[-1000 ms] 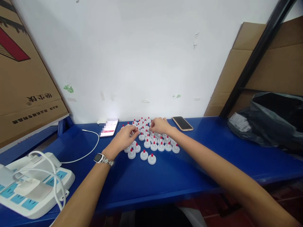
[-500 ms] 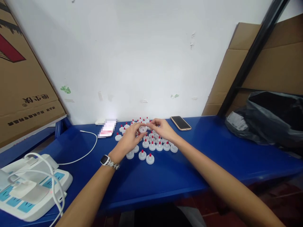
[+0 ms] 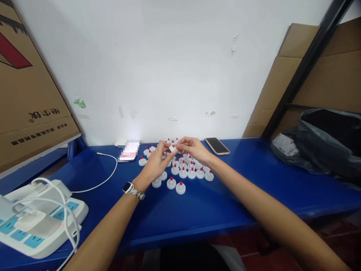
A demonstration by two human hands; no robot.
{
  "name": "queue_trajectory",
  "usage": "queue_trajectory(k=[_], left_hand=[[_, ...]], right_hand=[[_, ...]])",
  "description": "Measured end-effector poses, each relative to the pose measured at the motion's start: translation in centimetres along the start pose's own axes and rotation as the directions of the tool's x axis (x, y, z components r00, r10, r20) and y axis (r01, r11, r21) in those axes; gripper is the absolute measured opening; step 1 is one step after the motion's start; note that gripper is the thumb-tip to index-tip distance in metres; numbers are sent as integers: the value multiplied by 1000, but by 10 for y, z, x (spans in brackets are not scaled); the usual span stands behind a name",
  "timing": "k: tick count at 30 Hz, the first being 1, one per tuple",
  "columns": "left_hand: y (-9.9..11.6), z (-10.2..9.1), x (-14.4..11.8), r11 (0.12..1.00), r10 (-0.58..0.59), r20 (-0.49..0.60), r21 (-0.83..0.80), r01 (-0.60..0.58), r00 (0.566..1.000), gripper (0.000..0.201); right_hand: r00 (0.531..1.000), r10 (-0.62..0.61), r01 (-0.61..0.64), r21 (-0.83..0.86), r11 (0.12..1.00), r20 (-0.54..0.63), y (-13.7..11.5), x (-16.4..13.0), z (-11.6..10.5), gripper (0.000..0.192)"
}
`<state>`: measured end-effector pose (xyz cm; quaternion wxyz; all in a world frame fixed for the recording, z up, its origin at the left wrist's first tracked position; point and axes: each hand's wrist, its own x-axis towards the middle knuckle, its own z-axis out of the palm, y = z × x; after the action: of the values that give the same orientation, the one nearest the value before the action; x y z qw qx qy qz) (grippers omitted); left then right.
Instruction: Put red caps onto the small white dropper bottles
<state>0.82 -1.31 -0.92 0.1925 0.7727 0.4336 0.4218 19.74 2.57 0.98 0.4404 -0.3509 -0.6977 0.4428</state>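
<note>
The light is bright and even, falling from above and in front of me, so the white wall [image 3: 175, 60] reads washed out and flat. A hot patch of glare sits at the back edge of the blue table [image 3: 197, 210], where the lit phone screen [image 3: 129, 152] blooms onto the wall. My forearms throw only soft, faint shadows on the blue top. The wide lens bends everything near the edges: the cardboard box [image 3: 25, 82] at the left leans and stretches, and the black post [image 3: 307, 64] at the right slants. My left hand [image 3: 156, 165] and right hand [image 3: 192, 149] look slightly soft, and the small caps [image 3: 180, 188] lack fine detail
</note>
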Motion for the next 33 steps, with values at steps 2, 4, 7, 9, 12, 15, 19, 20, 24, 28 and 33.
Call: queue_trajectory(k=[2, 4, 7, 9, 12, 15, 19, 20, 24, 28, 33], left_hand=[[-4, -6, 2, 992, 32, -24, 122, -29, 999, 28], [-10, -14, 3, 971, 43, -18, 237, -37, 999, 26], [-20, -28, 4, 953, -32, 66, 301, 11, 997, 26], [-25, -35, 3, 947, -87, 122, 319, 44, 989, 26], [-30, -41, 2, 942, -125, 166, 330, 64, 978, 23], [-34, -42, 1, 941, -140, 172, 331, 77, 975, 19], [-35, -44, -1, 939, -133, 156, 336, 74, 979, 18], [-34, -44, -1, 938, -132, 157, 338, 72, 979, 19], [-29, -47, -1, 934, -182, 199, 341, 106, 963, 22], [-28, -49, 1, 918, -182, 211, 387, 89, 960, 28], [-32, -43, -17, 917, -99, -102, 377, 131, 990, 53]], right_hand=[[998, -39, 31, -155, 987, -45, 5, 5, -4, 17], [998, -47, 27, -382, 924, -43, 13, 12, -9, 11], [1000, -1, 16, -634, 773, 24, 25, 21, -12, 10], [998, 23, 28, -718, 695, 61, 30, 25, -11, 11], [996, 20, 61, -786, 616, 92, 32, 27, -8, 15], [995, 14, 73, -811, 580, 99, 29, 26, -6, 18], [998, -4, 59, -823, 564, 69, 27, 24, -6, 19], [998, 1, 53, -827, 560, 64, 28, 24, -6, 18], [995, 69, 24, -836, 549, 74, 29, 26, -4, 15], [997, 42, 31, -841, 540, 63, 25, 20, -1, 26], [995, -89, 13, -841, 541, -42, 14, -26, -6, 51]])
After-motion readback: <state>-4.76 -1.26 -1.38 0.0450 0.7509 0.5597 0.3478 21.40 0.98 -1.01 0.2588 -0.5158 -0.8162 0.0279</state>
